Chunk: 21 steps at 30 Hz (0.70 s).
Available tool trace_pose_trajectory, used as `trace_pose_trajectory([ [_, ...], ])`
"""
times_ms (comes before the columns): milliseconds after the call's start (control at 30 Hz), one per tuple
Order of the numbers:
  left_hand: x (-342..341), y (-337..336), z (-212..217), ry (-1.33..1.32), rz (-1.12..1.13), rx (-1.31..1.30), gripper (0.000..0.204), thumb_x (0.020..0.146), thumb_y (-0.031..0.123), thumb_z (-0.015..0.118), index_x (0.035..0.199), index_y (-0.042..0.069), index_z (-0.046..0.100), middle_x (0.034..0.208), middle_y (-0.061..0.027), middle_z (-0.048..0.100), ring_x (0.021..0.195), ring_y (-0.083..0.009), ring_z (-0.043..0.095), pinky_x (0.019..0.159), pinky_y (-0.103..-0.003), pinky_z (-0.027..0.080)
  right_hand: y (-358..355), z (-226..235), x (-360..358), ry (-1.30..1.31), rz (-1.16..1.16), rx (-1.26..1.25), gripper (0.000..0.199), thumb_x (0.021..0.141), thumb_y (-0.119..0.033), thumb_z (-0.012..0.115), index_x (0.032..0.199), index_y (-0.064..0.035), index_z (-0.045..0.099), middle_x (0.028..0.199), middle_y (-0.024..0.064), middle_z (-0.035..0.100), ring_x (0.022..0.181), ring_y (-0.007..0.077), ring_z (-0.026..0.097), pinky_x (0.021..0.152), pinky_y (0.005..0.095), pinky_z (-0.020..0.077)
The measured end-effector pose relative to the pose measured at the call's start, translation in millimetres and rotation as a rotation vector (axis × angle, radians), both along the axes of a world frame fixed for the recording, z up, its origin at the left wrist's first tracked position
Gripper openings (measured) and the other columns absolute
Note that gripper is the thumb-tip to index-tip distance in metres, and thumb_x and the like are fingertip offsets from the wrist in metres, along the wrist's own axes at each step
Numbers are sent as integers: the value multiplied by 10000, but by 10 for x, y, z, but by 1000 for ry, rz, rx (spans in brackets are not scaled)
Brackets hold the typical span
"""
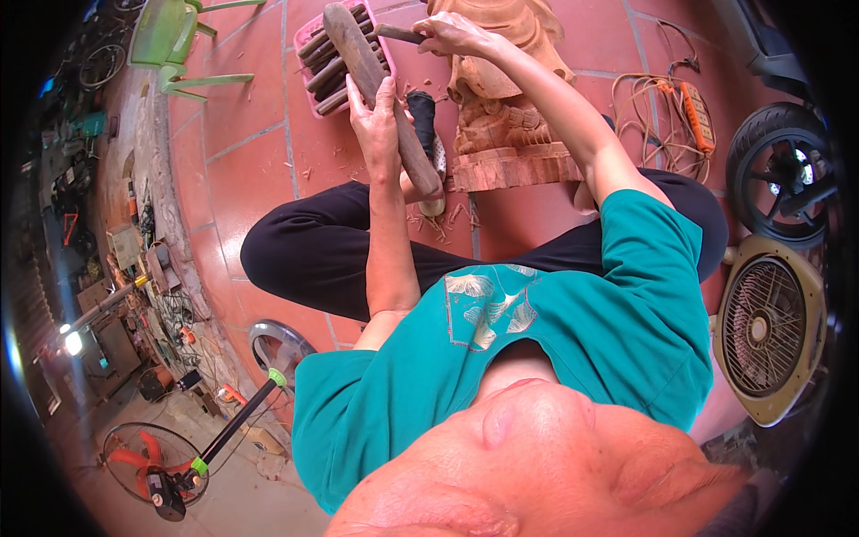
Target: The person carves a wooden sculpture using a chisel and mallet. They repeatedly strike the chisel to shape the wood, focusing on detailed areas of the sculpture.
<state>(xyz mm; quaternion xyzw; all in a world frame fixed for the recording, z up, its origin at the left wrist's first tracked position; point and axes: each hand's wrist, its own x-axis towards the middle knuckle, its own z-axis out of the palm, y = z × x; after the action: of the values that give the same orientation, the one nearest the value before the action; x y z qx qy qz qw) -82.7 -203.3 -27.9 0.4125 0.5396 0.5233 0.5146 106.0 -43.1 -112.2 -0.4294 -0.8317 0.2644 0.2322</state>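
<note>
My left hand (374,125) is wrapped round a long, flat-sided wooden club mallet (362,67), which slants from the top down toward my knees. In my right hand (455,36) is a wooden-handled carving chisel (399,34); its handle end points left, close to the mallet, and I cannot see its blade. Beneath my right forearm a carved reddish wooden statue (506,98) lies on the floor, its flat base (514,168) toward me. Behind the mallet is a pink basket (301,40) filled with several wooden tool handles (324,73).
Wood shavings (438,228) litter the red tiled floor (242,174). At right are an orange power strip (696,116) with coiled cord, a black wheel (778,174) and a box fan (765,327). A green chair (165,40) stands far left; a standing fan (152,461) is lower left.
</note>
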Motion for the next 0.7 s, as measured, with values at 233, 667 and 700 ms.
trace_pose_trajectory([
  [233,38,-20,-61,104,26,-29,681,996,218,706,1541,33,343,776,-19,597,579,-88,570,489,-238,495,14,-49,-60,-57,43,41,308,857,-255,754,1076,-55,670,826,186,693,818,373,698,753,473,519],
  [667,-45,2,-109,12,-31,-97,607,1005,229,690,1501,41,395,762,-26,594,537,-106,576,449,-250,495,-1,0,0,-40,43,41,282,863,-267,724,1015,-45,639,761,191,662,750,365,691,692,471,508],
  [700,-78,16,-103,-37,-84,-128,601,1001,224,692,1491,35,402,779,-22,588,547,-96,560,464,-244,495,-3,17,-2,-42,36,31,281,866,-269,721,1015,-45,639,751,188,664,736,356,695,682,467,509],
])
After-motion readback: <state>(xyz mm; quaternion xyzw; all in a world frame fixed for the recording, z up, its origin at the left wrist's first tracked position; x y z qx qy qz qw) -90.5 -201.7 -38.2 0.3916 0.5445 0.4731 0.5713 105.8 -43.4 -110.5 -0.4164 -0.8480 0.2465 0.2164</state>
